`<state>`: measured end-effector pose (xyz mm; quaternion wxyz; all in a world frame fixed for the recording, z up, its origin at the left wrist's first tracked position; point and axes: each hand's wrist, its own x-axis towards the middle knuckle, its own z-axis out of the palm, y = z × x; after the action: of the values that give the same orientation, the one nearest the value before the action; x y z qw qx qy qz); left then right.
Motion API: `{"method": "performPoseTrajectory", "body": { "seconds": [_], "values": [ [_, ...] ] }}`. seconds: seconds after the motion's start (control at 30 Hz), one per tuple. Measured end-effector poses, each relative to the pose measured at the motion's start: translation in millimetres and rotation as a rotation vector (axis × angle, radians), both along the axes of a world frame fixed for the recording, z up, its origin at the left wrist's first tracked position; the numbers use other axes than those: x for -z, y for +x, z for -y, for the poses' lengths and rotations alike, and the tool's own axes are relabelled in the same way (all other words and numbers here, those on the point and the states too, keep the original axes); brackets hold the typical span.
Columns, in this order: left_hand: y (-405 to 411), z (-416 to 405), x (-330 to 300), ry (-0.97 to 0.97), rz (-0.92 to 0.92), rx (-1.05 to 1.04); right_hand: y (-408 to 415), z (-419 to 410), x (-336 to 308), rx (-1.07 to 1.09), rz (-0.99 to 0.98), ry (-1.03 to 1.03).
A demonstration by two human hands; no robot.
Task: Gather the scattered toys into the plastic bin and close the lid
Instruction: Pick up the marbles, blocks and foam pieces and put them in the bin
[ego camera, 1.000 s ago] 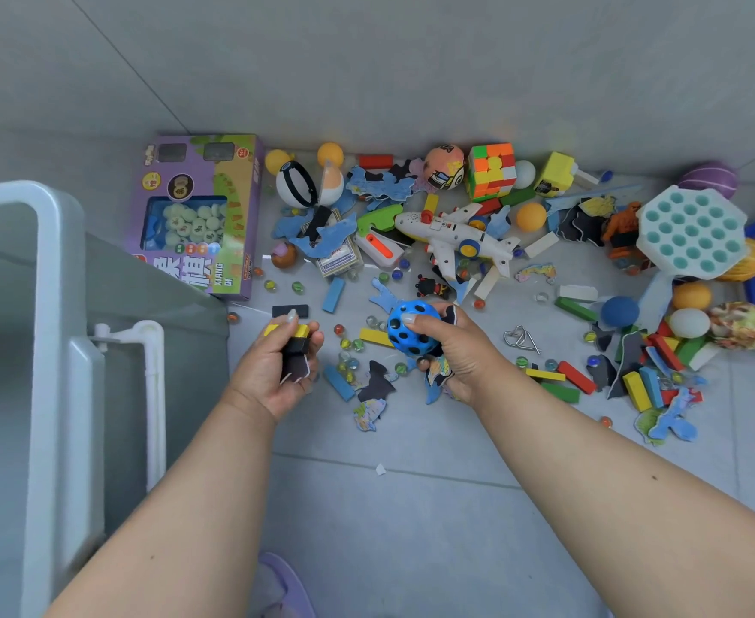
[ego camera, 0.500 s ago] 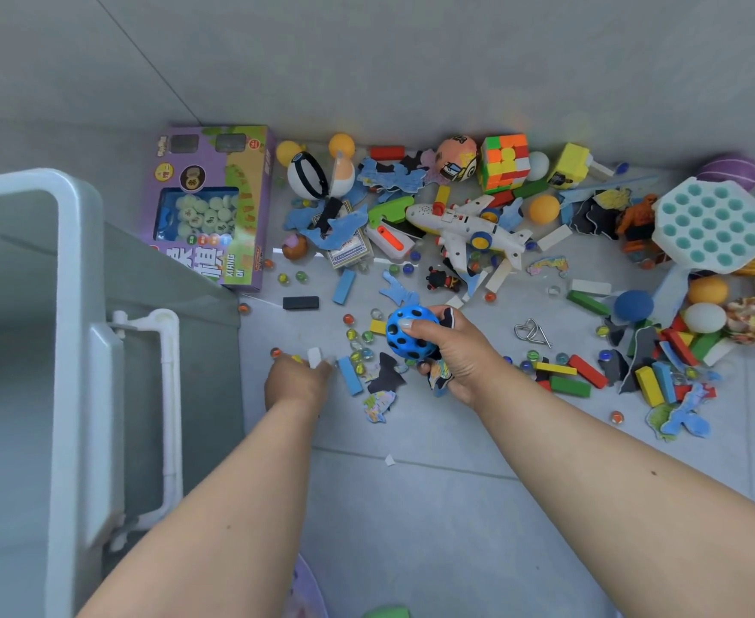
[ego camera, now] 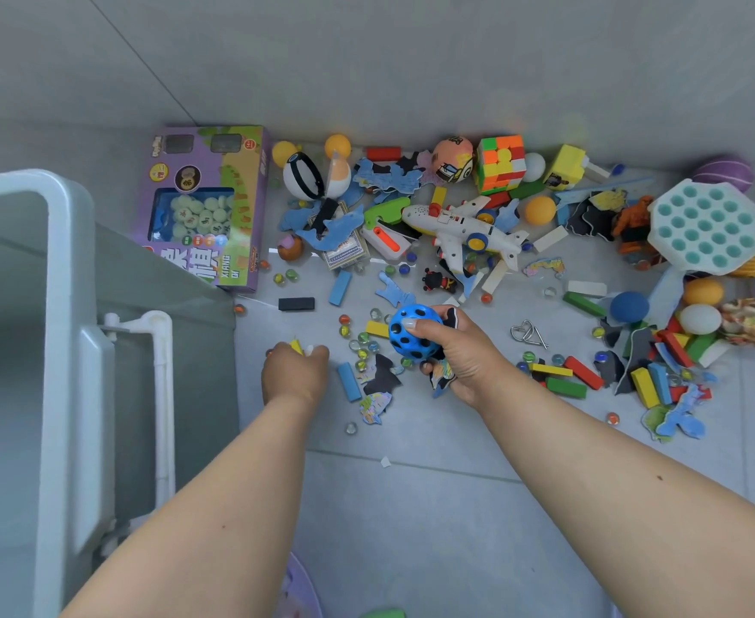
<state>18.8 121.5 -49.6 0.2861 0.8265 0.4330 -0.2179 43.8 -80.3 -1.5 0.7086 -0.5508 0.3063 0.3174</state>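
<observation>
Blue and full of dark holes, the ball (ego camera: 415,334) sits in the right hand (ego camera: 458,356), whose fingers curl round it along with some flat puzzle pieces (ego camera: 441,380) tucked under the palm. The left hand (ego camera: 295,372) is down on the floor (ego camera: 411,506) just beside the bin's near wall, fingers bent round what looks like a yellow block (ego camera: 296,346) with something white next to it; how firmly it grips cannot be told, since the back of the hand hides the fingertips. The plastic bin (ego camera: 61,350) stands at the left edge of the view, open at the top, with a white handle (ego camera: 157,394) on its side; no lid shows in the frame. The step in hand seems to be gathering: both hands are loading up from the near edge of the pile, and almost all of the toys are still on the floor. The next move probably calls for carrying both handfuls left over the bin's rim and letting go, with care that the loose marbles (ego camera: 360,345) around the hands do not roll off. Grey tiles with thin joints cover the floor, and the pile spreads along the foot of a plain grey wall (ego camera: 367,60): a purple game box (ego camera: 208,207) leans by the bin, then a toy plane (ego camera: 460,229), a colour cube (ego camera: 500,162), a white tray with teal holes (ego camera: 703,225), and coloured blocks (ego camera: 580,376) toward the right edge.
</observation>
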Motion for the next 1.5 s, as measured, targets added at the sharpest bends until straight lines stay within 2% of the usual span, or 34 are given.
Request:
{"method": "performPoseTrajectory", "body": {
  "seconds": [0.17,0.27,0.4,0.47,0.53,0.63,0.7,0.77,0.8,0.9,1.03,1.3,1.5],
  "values": [
    [-29.2,-4.2,-1.4,-0.143,0.095,-0.107,0.5,4.1,0.3,0.021,-0.014,0.012],
    [-71.8,8.9,-0.8,-0.112,0.059,-0.169,-2.0,5.0,-0.5,0.026,-0.017,0.016],
    [-158.4,52.6,9.1,-0.121,-0.282,-0.307,-4.1,5.4,-3.2,0.031,-0.018,0.013],
    [-196.4,78.6,16.6,-0.227,-0.432,-0.243,-4.1,6.4,-5.4,0.031,-0.018,0.014],
    [-215.1,99.0,15.4,-0.255,-0.517,-0.232,-3.3,8.0,-7.0,0.030,-0.012,0.013],
    [-213.8,117.7,8.5,-0.377,-0.522,-0.411,-1.8,11.1,-10.4,0.036,0.000,0.012],
    [-207.0,126.5,9.6,-0.351,-0.473,-0.487,-0.3,13.3,-10.9,0.036,0.007,0.011],
    [-193.5,130.5,7.8,-0.308,-0.341,-0.626,1.7,14.6,-11.7,0.042,0.009,0.007],
    [-182.8,130.3,2.4,-0.289,-0.285,-0.612,2.9,14.8,-12.1,0.048,0.012,0.007],
    [-147.1,125.0,-7.2,-0.183,-0.258,-0.356,4.6,14.4,-13.1,0.051,0.019,-0.003],
    [-101.9,124.0,-17.0,-0.156,-0.206,-0.153,4.3,13.0,-14.4,0.037,0.030,0.000],
    [-48.8,104.5,-14.3,-0.164,-0.137,-0.190,2.9,12.2,-13.9,0.033,0.012,-0.005],
    [-34.3,93.9,-12.8,-0.104,-0.136,-0.024,3.9,11.6,-13.0,0.034,0.015,-0.006]
  ]
}}
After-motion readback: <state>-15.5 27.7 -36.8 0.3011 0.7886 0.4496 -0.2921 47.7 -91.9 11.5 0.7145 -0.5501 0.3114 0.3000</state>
